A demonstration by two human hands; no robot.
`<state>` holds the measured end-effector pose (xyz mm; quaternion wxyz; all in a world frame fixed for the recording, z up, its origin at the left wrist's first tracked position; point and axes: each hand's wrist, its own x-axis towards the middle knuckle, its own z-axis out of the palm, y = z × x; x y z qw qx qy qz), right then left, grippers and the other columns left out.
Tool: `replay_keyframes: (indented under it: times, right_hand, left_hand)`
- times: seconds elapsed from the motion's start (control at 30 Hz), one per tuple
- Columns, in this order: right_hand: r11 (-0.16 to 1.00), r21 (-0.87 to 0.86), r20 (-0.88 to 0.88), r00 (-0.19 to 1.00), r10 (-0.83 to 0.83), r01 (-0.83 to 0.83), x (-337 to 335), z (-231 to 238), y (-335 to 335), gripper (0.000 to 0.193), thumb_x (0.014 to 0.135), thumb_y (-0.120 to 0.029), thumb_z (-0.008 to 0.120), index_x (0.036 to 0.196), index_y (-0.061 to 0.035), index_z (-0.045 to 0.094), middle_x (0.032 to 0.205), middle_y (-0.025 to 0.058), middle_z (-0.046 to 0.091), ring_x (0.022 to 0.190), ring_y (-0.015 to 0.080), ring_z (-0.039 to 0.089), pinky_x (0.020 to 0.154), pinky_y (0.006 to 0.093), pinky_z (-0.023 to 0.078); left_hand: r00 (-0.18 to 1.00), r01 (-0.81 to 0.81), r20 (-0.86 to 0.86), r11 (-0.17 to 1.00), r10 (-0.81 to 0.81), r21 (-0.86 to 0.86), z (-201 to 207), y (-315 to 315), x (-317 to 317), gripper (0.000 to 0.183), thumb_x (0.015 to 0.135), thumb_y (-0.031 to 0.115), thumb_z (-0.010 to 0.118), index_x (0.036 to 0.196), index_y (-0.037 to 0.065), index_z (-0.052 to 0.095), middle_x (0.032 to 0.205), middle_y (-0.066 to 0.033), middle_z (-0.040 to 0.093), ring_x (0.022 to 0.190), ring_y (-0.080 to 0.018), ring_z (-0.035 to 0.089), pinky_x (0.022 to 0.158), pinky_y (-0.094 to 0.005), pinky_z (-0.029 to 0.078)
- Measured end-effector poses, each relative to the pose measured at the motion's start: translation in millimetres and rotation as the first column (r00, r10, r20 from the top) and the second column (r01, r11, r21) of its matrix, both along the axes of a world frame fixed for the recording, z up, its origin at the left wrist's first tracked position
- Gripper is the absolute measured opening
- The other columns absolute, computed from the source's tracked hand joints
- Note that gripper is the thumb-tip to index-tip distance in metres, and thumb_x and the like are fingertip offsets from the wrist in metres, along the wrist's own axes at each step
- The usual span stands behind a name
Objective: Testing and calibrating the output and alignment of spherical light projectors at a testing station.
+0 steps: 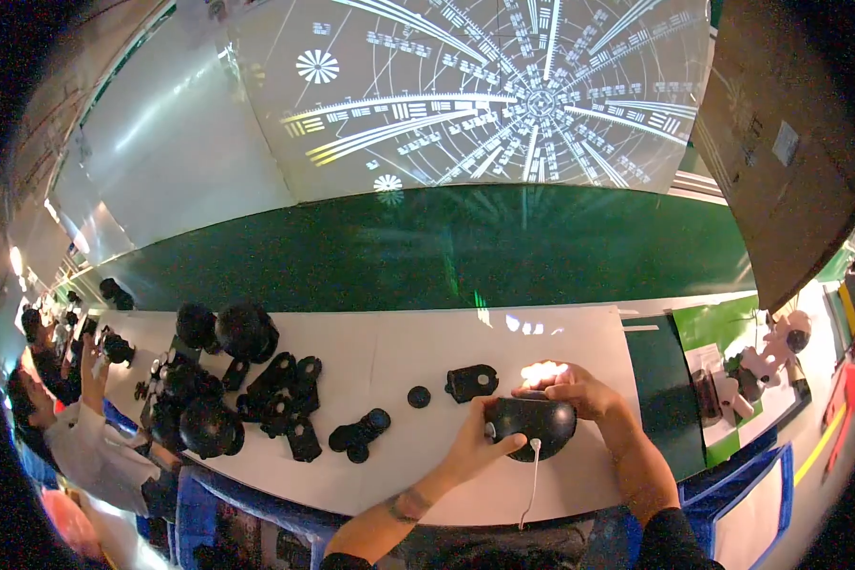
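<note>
A black, rounded device (pixel 534 426) with a glossy shell is held above the white tabletop, a white cable (pixel 537 475) running from its near side toward me. My left hand (pixel 477 439) grips its left side, thumb across the near face. At its far right edge, my right hand (pixel 584 391) has its fingers curled, and bright light falls on them. Part of that hand's grip is hidden behind the device. Just beyond my left hand lies a black bracket-like plate with a hole (pixel 472 383). A small round black cap (pixel 419 396) sits left of it.
Left on the white table (pixel 399 484) are a black lens-like part (pixel 359 435), a heap of black brackets (pixel 285 391) and black spheres (pixel 247 331). White gadgets (pixel 731 399) stand at right. Patterned light falls on the far white board (pixel 418 142). A co-worker (pixel 100 456) works at far left.
</note>
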<state>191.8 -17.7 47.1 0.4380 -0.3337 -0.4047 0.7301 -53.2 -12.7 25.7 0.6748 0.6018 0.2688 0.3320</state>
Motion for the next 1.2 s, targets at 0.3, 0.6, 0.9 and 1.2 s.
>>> replay_keyframes:
  times: [0.3, 0.6, 0.9, 1.2]
  right_hand:
    - [0.994, -0.109, -0.026, 0.999, -0.032, 0.029, -6.1, 12.3, 2.3, 0.061, 0.075, -0.014, 0.073, 0.128, 0.0021, 0.047, 0.121, 0.02, 0.062, 0.119, 0.0305, 0.059, 0.105, 0.039, 0.045]
    - [0.999, 0.016, 0.038, 0.999, -0.031, 0.03, -6.4, 0.1, 1.3, 0.062, 0.082, -0.031, 0.075, 0.129, 0.0013, 0.05, 0.114, 0.0119, 0.064, 0.108, 0.0213, 0.061, 0.098, 0.0346, 0.047]
    - [0.998, -0.008, 0.069, 0.996, -0.059, 0.06, -14.7, 17.6, -9.8, 0.055, 0.086, -0.026, 0.074, 0.129, 0.002, 0.053, 0.115, 0.0066, 0.064, 0.106, 0.0152, 0.06, 0.095, 0.0307, 0.046]
    - [0.996, 0.071, 0.087, 0.995, -0.055, 0.049, -14.6, 13.6, -10.2, 0.051, 0.089, -0.027, 0.07, 0.129, 0.001, 0.054, 0.117, 0.0085, 0.065, 0.106, 0.0164, 0.061, 0.097, 0.0315, 0.047]
  left_hand:
    - [1.0, -0.009, -0.004, 0.999, 0.009, -0.033, 1.8, 1.0, -2.0, 0.073, 0.081, 0.033, 0.081, 0.129, 0.001, 0.037, 0.115, -0.0109, 0.05, 0.11, -0.0177, 0.049, 0.094, -0.0325, 0.044]
    - [0.999, -0.031, 0.024, 0.999, 0.031, 0.006, -0.8, 2.1, -2.1, 0.075, 0.079, 0.038, 0.082, 0.128, 0.0, 0.04, 0.113, -0.0087, 0.052, 0.106, -0.0157, 0.049, 0.089, -0.0302, 0.043]
    - [0.983, 0.007, -0.184, 0.997, 0.008, 0.083, 7.6, 1.8, -11.2, 0.062, 0.084, 0.03, 0.078, 0.128, 0.008, 0.041, 0.11, -0.0029, 0.052, 0.088, -0.0101, 0.054, 0.069, -0.0241, 0.051]
    - [0.997, -0.071, -0.028, 0.991, 0.075, 0.109, -0.9, -2.1, -4.5, 0.069, 0.079, 0.04, 0.082, 0.121, 0.002, 0.044, 0.101, -0.0071, 0.056, 0.079, -0.0098, 0.055, 0.062, -0.0241, 0.049]
